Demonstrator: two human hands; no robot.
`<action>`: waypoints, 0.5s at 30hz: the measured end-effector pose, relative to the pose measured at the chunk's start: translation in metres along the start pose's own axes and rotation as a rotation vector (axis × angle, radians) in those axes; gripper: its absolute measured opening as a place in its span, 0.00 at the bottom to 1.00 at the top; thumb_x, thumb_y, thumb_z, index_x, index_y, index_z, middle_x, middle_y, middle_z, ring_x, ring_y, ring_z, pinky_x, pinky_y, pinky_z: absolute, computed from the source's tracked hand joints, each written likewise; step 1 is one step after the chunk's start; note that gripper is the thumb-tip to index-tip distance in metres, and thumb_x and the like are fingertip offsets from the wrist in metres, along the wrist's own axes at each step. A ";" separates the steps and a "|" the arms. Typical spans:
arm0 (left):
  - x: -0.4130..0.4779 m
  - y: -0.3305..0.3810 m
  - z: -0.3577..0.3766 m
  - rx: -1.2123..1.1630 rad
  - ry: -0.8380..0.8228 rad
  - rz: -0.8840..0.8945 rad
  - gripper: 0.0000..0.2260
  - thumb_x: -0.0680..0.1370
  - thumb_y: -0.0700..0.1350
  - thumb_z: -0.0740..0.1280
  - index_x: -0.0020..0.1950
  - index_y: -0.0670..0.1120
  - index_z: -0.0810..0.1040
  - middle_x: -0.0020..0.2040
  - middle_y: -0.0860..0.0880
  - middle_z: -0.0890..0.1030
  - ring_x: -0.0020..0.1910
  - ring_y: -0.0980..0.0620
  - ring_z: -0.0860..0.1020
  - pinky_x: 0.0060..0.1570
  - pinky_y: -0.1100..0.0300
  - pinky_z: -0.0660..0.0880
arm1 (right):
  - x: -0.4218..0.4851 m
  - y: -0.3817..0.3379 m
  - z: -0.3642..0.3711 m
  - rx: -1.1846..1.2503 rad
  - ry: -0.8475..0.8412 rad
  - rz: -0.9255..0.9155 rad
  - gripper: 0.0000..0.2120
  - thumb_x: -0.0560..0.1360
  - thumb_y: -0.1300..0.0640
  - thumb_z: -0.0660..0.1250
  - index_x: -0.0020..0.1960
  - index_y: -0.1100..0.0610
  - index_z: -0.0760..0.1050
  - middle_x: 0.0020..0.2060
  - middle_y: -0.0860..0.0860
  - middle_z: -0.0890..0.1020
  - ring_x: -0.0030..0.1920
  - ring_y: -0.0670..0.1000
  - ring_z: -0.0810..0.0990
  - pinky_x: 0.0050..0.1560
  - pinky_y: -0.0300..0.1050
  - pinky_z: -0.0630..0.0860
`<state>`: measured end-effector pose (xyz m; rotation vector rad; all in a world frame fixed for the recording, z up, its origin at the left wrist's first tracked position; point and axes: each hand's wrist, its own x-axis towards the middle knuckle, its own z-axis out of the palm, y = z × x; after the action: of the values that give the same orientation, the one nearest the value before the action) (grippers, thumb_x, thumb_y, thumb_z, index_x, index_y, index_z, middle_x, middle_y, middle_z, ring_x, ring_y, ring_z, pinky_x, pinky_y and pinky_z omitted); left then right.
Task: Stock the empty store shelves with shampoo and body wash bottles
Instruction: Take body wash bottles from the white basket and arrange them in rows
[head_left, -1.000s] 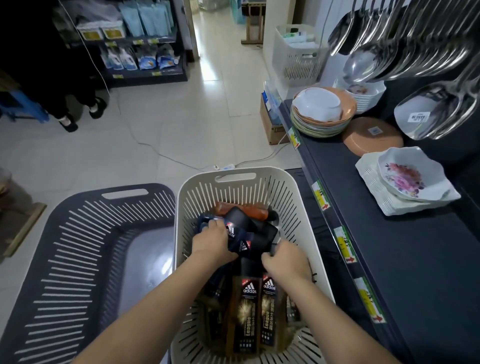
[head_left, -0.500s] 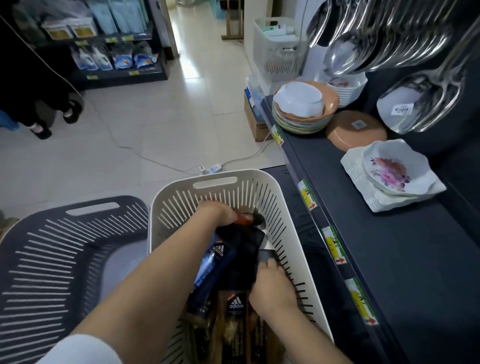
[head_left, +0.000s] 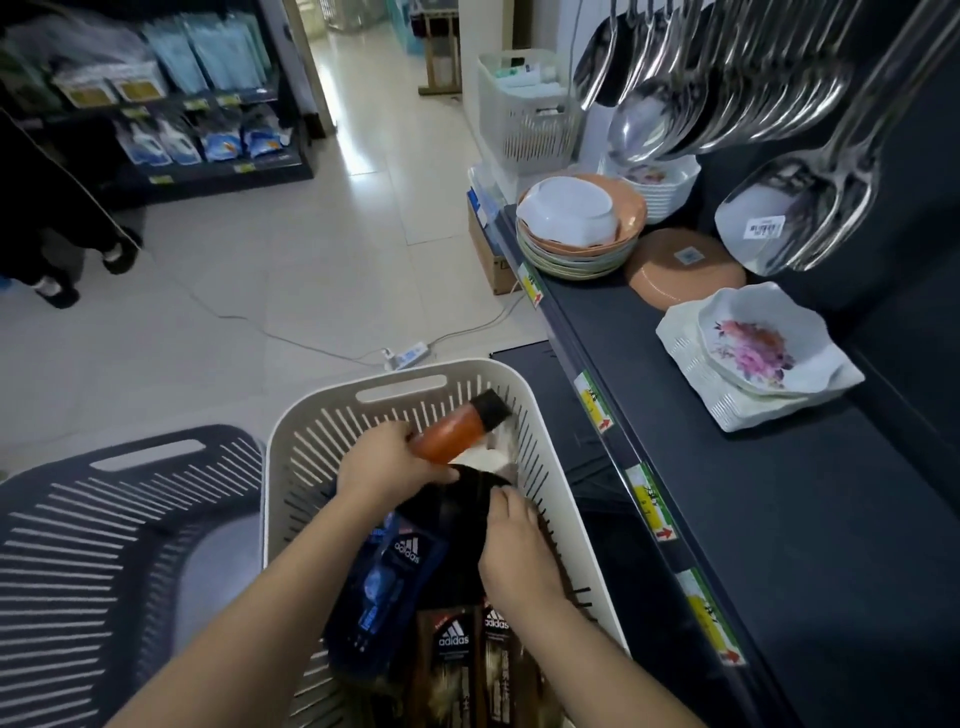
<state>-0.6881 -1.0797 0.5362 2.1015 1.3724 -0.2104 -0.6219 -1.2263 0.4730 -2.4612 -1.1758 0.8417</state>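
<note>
Dark slatted basket (head_left: 104, 545) at the left on the floor, with its smooth grey bottom in view. Touching its right side is the white slatted basket (head_left: 306, 467), which holds the task's bottles: a blue adidas bottle (head_left: 387, 587) lying slantwise, two brown adidas bottles (head_left: 453, 667) side by side at the near end, and a black bottle (head_left: 462, 512) among them. An orange bottle (head_left: 452, 434) with a black cap is raised at a tilt over the far end, cap pointing to the basket's far right corner. The left hand (head_left: 384, 467) holds this orange bottle by its lower body, fingers curled round it. The right hand (head_left: 514, 551) lies on the black bottle with fingers pressed together; cannot tell whether they grip it. Just right of the white basket runs a dark shelf (head_left: 779, 545), yellow price tags (head_left: 592, 402) along its edge. On it, a stack of plates (head_left: 576, 249) with a white bowl (head_left: 566, 210) on top, an orange plate (head_left: 685, 267) lying face down and a flowered dish (head_left: 753, 343) on white square dishes. Steel ladles (head_left: 701, 104) hang above. Pale tiled floor (head_left: 311, 260) with a power strip (head_left: 408, 356) and its cord, and a far rack of blue pouches (head_left: 208, 130).
</note>
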 end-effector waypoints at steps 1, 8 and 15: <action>-0.013 -0.005 -0.007 -0.274 -0.015 -0.038 0.20 0.63 0.56 0.80 0.46 0.47 0.79 0.37 0.49 0.84 0.33 0.49 0.82 0.35 0.56 0.79 | 0.011 0.000 0.000 0.015 0.011 0.030 0.31 0.78 0.70 0.52 0.78 0.61 0.49 0.78 0.55 0.51 0.77 0.54 0.52 0.75 0.42 0.55; -0.058 -0.034 -0.033 -1.357 -0.275 -0.203 0.24 0.77 0.62 0.60 0.47 0.44 0.84 0.43 0.41 0.85 0.38 0.44 0.84 0.39 0.53 0.81 | 0.092 -0.013 -0.007 0.022 -0.270 0.201 0.19 0.82 0.62 0.52 0.70 0.66 0.68 0.70 0.62 0.70 0.70 0.59 0.69 0.69 0.47 0.65; -0.070 -0.054 -0.041 -1.720 -0.354 -0.134 0.23 0.74 0.57 0.64 0.54 0.38 0.81 0.48 0.36 0.81 0.41 0.38 0.81 0.42 0.46 0.81 | 0.112 -0.009 -0.006 0.459 -0.336 0.329 0.15 0.81 0.56 0.56 0.64 0.61 0.72 0.55 0.58 0.77 0.57 0.54 0.76 0.57 0.46 0.72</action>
<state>-0.7743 -1.0958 0.5780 0.4863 0.8140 0.4157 -0.5683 -1.1335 0.4390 -2.2015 -0.5709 1.4761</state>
